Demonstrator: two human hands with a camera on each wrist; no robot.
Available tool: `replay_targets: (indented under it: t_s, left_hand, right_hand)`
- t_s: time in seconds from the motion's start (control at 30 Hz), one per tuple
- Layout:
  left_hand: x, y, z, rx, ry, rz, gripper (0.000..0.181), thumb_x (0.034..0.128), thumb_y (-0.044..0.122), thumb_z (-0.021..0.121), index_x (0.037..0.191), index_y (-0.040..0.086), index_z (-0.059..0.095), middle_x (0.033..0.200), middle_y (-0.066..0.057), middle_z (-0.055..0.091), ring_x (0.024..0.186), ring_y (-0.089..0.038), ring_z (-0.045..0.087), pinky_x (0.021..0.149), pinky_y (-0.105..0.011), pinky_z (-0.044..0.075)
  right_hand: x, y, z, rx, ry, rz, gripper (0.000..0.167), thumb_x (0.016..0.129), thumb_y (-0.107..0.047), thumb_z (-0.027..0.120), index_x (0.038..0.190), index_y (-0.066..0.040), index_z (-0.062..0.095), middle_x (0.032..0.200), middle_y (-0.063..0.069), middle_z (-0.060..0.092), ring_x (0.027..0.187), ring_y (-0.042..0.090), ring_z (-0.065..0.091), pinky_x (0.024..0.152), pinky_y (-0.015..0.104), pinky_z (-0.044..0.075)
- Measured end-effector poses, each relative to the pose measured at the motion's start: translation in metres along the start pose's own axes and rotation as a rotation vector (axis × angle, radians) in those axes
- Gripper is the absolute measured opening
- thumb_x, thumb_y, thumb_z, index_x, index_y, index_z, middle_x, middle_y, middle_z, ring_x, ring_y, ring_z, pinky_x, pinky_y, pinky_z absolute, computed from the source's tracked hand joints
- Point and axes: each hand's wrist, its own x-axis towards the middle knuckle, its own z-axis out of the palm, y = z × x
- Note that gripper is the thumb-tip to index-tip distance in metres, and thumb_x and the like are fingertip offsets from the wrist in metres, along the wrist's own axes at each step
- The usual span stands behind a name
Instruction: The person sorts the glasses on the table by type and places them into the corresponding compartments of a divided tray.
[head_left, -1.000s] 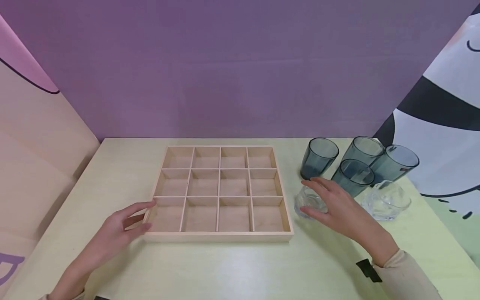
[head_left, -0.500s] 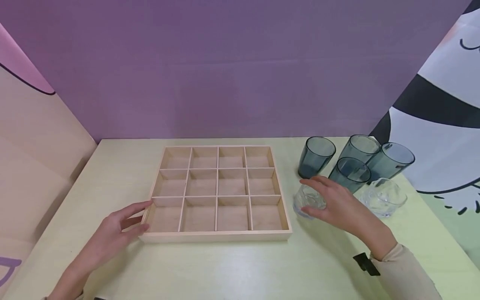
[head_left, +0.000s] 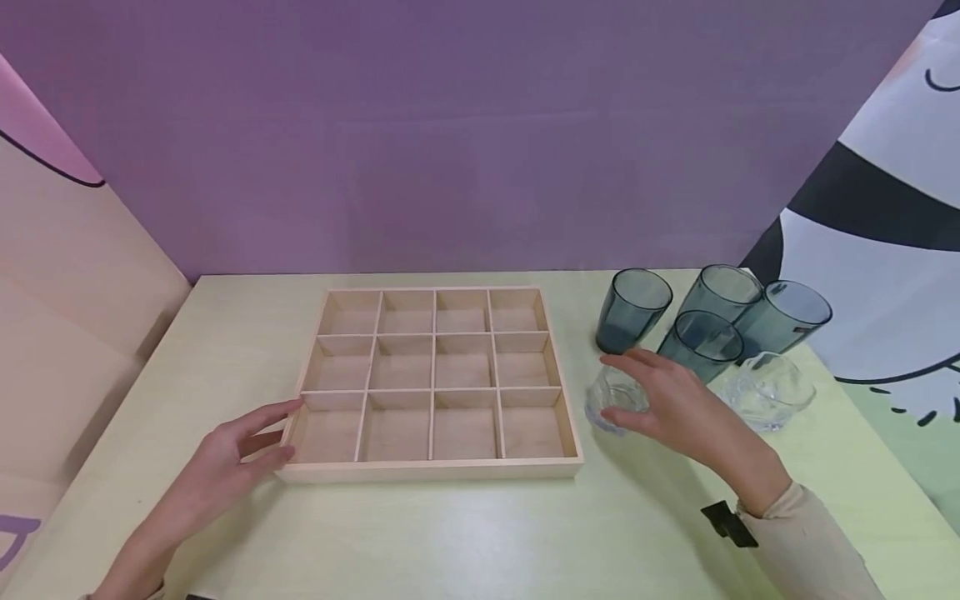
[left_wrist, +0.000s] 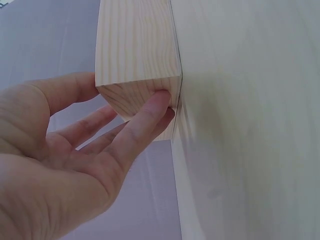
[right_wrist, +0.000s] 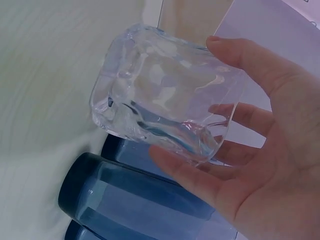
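A shallow wooden divided tray (head_left: 427,472) lies on the table with its compartments bare. At its left wall, near the front corner, my left hand (head_left: 225,467) rests its fingertips on the wood. The left wrist view shows those fingers (left_wrist: 135,130) against the end of the tray (left_wrist: 137,42), fairly straight. Just right of the tray, my right hand (head_left: 690,412) holds a small clear glass (head_left: 613,398), thumb on one side and fingers on the other. The right wrist view shows its wavy thick base (right_wrist: 112,95) on the table side, rim toward the palm.
Several tall blue-grey tumblers stand behind the right hand, one (head_left: 633,312) apart and nearer the tray, others such as this tumbler (head_left: 701,346) grouped. Another clear glass (head_left: 768,396) stands right of the wrist. A purple backdrop (head_left: 450,142) rises behind the light table (head_left: 420,542).
The view has shifted slightly. Both hands, the tray and the glasses keep practically the same places, with the right hand still around the clear glass.
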Motion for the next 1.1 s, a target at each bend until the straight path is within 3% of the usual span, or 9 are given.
replay_targets:
  t_s: [0.23,0.5,0.93,1.1]
  left_hand:
    - [-0.001,0.0,0.001,0.025,0.001,-0.004,0.056,0.0974,0.024,0.067,0.15,0.022,0.046,0.157,-0.007,0.038,0.129,-0.034,0.054,0.085,-0.029,0.054]
    - [-0.001,0.002,0.001,0.009,0.015,0.005,0.055,0.0962,0.017,0.068,0.148,0.017,0.048,0.155,-0.012,0.04,0.127,-0.038,0.054,0.079,-0.026,0.056]
    - [0.001,0.001,0.0,0.007,0.015,0.019,0.055,0.0953,0.018,0.069,0.147,0.016,0.05,0.154,-0.012,0.041,0.127,-0.037,0.055,0.08,-0.025,0.055]
    - [0.002,0.002,0.0,0.01,0.016,0.028,0.055,0.0956,0.018,0.069,0.147,0.016,0.05,0.154,-0.012,0.042,0.127,-0.038,0.054,0.08,-0.025,0.055]
  right_hand:
    - [-0.005,-0.004,-0.001,0.016,-0.026,0.022,0.063,0.085,-0.032,0.08,0.138,-0.006,0.057,0.132,0.025,0.058,0.116,0.046,0.059,0.087,0.059,0.051]
    - [-0.007,-0.009,-0.008,-0.001,-0.032,0.032,0.064,0.085,-0.036,0.08,0.138,-0.007,0.058,0.134,0.028,0.056,0.112,0.045,0.061,0.085,0.058,0.053]
    - [-0.006,-0.019,-0.023,-0.017,0.039,-0.004,0.064,0.082,-0.035,0.083,0.136,-0.009,0.06,0.127,0.021,0.061,0.106,0.038,0.065,0.082,0.054,0.055]
    - [0.0,-0.026,-0.032,-0.026,0.045,-0.008,0.062,0.083,-0.034,0.082,0.136,-0.008,0.061,0.129,0.025,0.06,0.111,0.043,0.062,0.086,0.058,0.053]
